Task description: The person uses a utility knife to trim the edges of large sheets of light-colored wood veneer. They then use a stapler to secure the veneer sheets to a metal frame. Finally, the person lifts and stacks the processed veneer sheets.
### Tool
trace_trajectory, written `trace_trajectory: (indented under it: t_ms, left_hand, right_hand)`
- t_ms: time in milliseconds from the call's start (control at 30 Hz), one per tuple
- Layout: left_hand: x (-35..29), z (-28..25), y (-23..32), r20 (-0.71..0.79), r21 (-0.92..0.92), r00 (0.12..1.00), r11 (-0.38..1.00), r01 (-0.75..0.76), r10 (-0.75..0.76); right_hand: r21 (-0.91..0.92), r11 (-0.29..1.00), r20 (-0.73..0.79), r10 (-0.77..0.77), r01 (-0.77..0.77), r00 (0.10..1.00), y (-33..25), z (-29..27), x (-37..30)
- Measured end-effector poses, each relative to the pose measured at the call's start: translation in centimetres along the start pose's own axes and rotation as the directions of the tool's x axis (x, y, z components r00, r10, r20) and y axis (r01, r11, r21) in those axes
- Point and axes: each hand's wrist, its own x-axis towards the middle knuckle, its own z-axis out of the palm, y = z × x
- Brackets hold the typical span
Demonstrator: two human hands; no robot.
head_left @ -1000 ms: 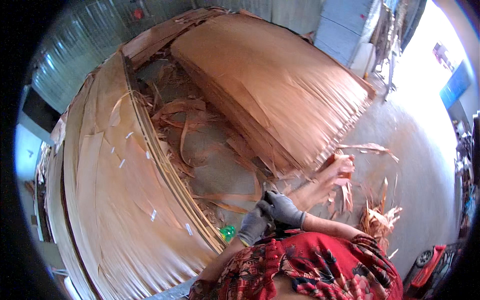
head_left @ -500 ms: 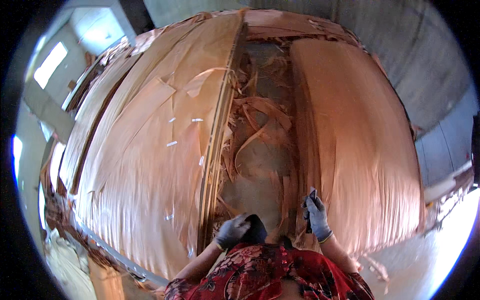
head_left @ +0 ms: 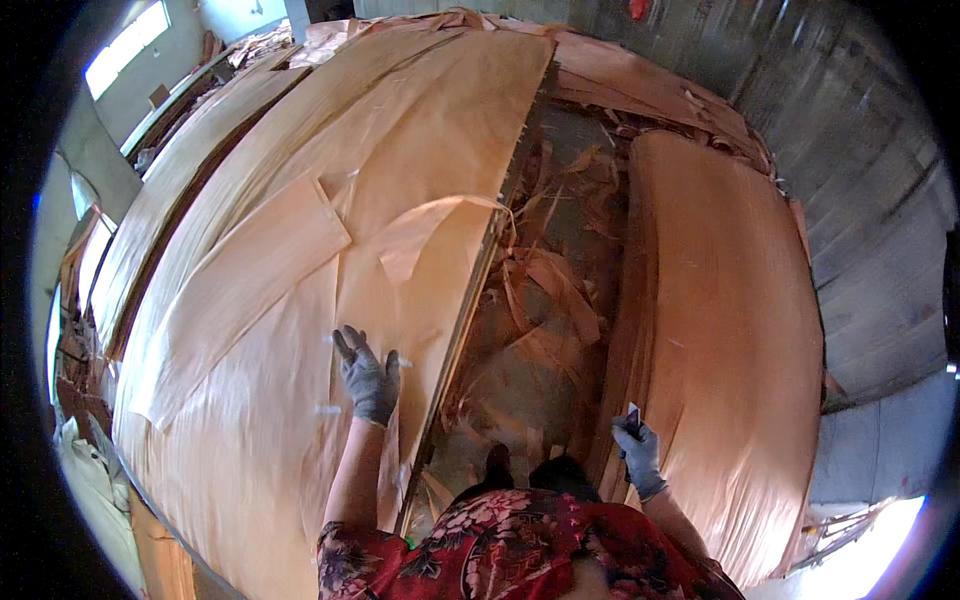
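Note:
My left hand [head_left: 370, 388], in a grey glove, is over the big pale stack of wood veneer sheets [head_left: 240, 420] on the left, fingers spread and holding nothing. Just beside its fingers run a seam in the top sheet and small white tape pieces [head_left: 328, 409]. Farther up the stack lie a loose rectangular veneer piece [head_left: 255, 280] and a torn veneer strip [head_left: 415, 235]. My right hand [head_left: 643, 458], also gloved, is closed around a small dark-handled knife [head_left: 632, 416], its pale tip pointing away from me. This hand is next to the near left edge of the reddish veneer stack [head_left: 735, 320].
Between the two stacks runs a narrow floor gap [head_left: 500, 400] strewn with veneer scraps [head_left: 555, 285]. More veneer [head_left: 650, 85] lies across the far end. A grey wall [head_left: 860, 220] rises at the right, and another long veneer stack [head_left: 190, 215] stands at the far left.
My left hand has moved up and leftward from near my body to over the left stack, its fingers now spread. The right hand keeps the knife. The view has shifted.

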Motion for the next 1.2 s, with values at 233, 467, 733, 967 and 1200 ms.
trace_trajectory:
  t_ms: [233,467,733,967,1200]
  left_hand:
    - [2.9,6.7,-2.5,0.163,0.482,0.971,0.873,0.078,-0.176]
    - [3.2,6.8,-3.9,0.126,0.457,0.969,0.879,0.133,-0.212]
    - [7.0,4.8,-6.0,-0.13,0.44,0.965,0.859,0.261,-0.227]
    - [24.0,2.0,-15.1,-0.124,0.511,0.92,0.771,0.38,-0.372]
    - [46.6,7.6,-15.9,0.257,0.459,0.914,0.872,0.17,-0.314]
  right_hand:
    - [-0.255,0.907,0.272,-0.265,0.335,0.925,-7.7,8.2,15.1]
    - [-0.364,0.493,0.592,-0.532,0.79,0.605,-17.2,25.7,32.3]
    - [-0.264,0.245,0.757,-0.547,0.933,0.358,-19.6,33.1,41.7]
    - [-0.762,0.244,0.544,-0.262,0.6,0.797,-16.3,18.0,46.0]
    - [-0.981,-0.184,0.045,0.084,0.06,0.995,-11.1,-4.8,48.0]
